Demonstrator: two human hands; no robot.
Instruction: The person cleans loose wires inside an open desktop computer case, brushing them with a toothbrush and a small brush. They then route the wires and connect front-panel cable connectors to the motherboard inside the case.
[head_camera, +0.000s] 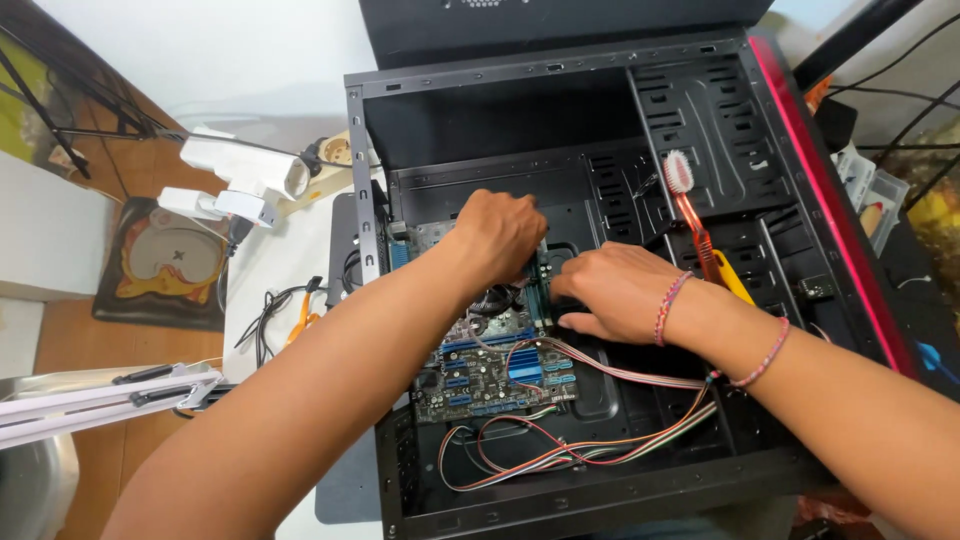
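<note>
An open black computer case (790, 150) lies on its side, with a green motherboard (490, 375) inside. My left hand (498, 232) is curled with knuckles up over the board's upper part, near the round cooler fan (493, 298); what it grips is hidden. My right hand (615, 292) rests fingers-down on the board's right edge, beside the blue memory slots. Coloured ribbon wires (600, 368) run from the board to the right and loop along the case bottom. Two thread bracelets circle my right wrist.
A toothbrush (690, 205) with an orange and yellow handle lies in the case to the right of my hands. A white lamp arm (240, 170) and black cables (270, 315) sit on the white table left of the case. A red trim strip edges the case's right side.
</note>
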